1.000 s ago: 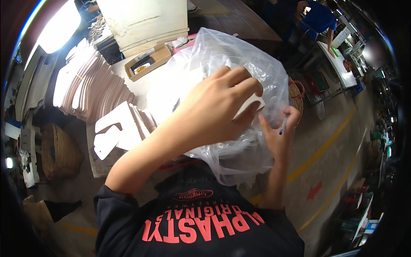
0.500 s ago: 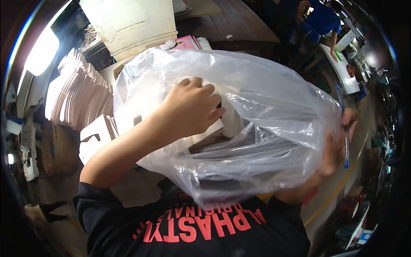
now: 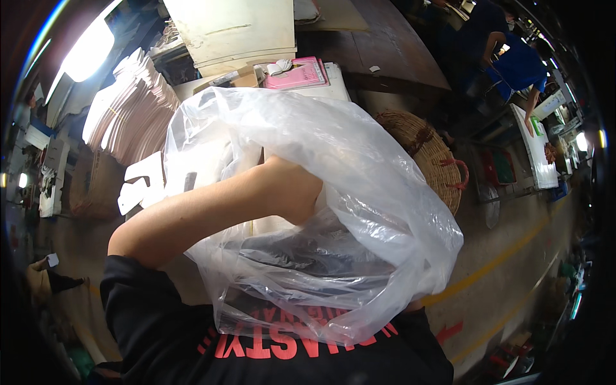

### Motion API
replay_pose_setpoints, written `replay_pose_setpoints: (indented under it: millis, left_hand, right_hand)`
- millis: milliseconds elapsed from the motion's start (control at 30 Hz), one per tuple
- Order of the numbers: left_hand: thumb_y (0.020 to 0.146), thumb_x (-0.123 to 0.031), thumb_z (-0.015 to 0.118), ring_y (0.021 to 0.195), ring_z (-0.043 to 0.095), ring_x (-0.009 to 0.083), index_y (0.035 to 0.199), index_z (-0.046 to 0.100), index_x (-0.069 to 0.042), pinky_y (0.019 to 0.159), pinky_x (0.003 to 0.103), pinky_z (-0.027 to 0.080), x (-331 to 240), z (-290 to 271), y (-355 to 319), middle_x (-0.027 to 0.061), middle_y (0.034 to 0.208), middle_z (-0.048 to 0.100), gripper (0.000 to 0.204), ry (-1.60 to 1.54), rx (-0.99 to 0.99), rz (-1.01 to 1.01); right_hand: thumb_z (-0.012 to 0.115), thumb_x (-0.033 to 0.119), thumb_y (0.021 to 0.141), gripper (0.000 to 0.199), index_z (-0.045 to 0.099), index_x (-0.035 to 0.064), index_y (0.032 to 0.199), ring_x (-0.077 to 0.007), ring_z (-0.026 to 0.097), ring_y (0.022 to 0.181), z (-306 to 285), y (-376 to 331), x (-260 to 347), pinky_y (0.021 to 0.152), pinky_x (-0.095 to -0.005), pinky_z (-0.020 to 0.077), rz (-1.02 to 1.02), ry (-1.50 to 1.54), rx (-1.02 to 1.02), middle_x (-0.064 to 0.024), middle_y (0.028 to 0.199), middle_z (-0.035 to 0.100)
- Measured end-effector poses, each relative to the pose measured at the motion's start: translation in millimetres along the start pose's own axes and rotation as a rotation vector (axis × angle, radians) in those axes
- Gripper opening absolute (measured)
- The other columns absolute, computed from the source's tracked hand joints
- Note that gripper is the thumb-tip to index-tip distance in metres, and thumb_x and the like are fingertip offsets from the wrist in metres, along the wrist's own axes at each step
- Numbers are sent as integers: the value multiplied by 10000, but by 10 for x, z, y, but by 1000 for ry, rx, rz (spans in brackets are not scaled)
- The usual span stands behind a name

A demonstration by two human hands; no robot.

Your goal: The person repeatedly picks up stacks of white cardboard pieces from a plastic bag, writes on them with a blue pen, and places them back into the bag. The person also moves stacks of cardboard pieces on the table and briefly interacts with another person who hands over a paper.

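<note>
A big clear plastic bag (image 3: 359,192) fills the middle of my view, held up in front of my chest and ballooned open, its thin film creased and shiny. Through the film I see something dark and flat (image 3: 308,260) lying low in the bag, but the wrinkles blur it too much for me to say what it is. My left hand (image 3: 298,192) is pushed inside the bag past the wrist, the forearm running in from the lower left; the plastic drapes over it, and I cannot tell whether the fingers are spread or curled, or whether they grip the dark thing or only the film. My right hand is hidden behind the bag's lower right side, so its state is not visible to me either. Below the bag hangs my black shirt with red lettering (image 3: 269,346). Just behind the bag on the right sits a round woven basket (image 3: 430,154) with a reddish handle. To the left stand stacks of pale flat cardboard pieces (image 3: 128,115), with a white cut-out piece (image 3: 144,183) near my elbow. Farther back lie a pink booklet (image 3: 298,74) and a large pale board (image 3: 231,29). At the upper right a person in a blue shirt (image 3: 520,61) leans over a table.
</note>
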State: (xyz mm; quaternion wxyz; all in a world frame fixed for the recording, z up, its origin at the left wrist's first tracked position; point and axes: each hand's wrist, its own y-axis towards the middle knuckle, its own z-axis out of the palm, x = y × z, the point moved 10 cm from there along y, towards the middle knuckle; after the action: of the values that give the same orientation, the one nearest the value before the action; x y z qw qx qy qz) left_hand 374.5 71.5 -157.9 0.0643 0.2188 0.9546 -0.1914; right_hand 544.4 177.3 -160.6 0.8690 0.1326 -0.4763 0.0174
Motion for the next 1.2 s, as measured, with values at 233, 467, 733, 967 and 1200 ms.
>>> replay_pose_setpoints:
  millis: [233, 467, 733, 967, 1200]
  left_hand:
    - [816, -262, 646, 934, 754, 232, 924, 831, -169, 855, 384, 569, 77, -265, -175, 54, 958, 795, 234, 200, 162, -179]
    - [950, -268, 633, 797, 717, 332, 808, 775, -68, 780, 436, 566, 145, -610, -274, 138, 877, 758, 283, -195, -261, -102]
    - [923, -189, 757, 984, 687, 308, 1109, 703, -63, 874, 444, 545, -60, -903, -1282, 122, 956, 685, 231, 11, -543, -295]
    - [848, -317, 863, 1085, 651, 402, 1351, 556, -116, 960, 499, 525, 369, -591, -1966, 223, 1153, 602, 623, 109, -431, -892]
    - [829, 42, 694, 810, 589, 189, 1208, 581, -121, 690, 343, 496, 860, -434, -2087, 99, 934, 563, 427, -449, -478, -679]
  right_hand:
    - [460, 591, 1079, 559, 448, 85, 1315, -381, 576, 1169, -129, -132, -220, 1102, -559, 468, 67, -133, 29, -317, 1266, 530]
    - [434, 587, 1089, 564, 469, 72, 1317, -351, 594, 1090, 3, 26, -424, 1073, -552, 489, 88, -130, 82, -280, 1184, 563]
    - [404, 582, 1100, 576, 493, 58, 1320, -317, 615, 1000, 80, 641, -508, 1040, -544, 512, 41, -48, 51, -237, 1089, 600]
    - [378, 578, 1110, 589, 514, 45, 1322, -287, 633, 922, -37, 566, -357, 1011, -537, 533, -15, -52, 49, -199, 1007, 632]
    - [352, 574, 1119, 607, 535, 33, 1324, -257, 651, 843, -1, 357, 1023, 983, -530, 554, -431, -160, 42, -162, 924, 665]
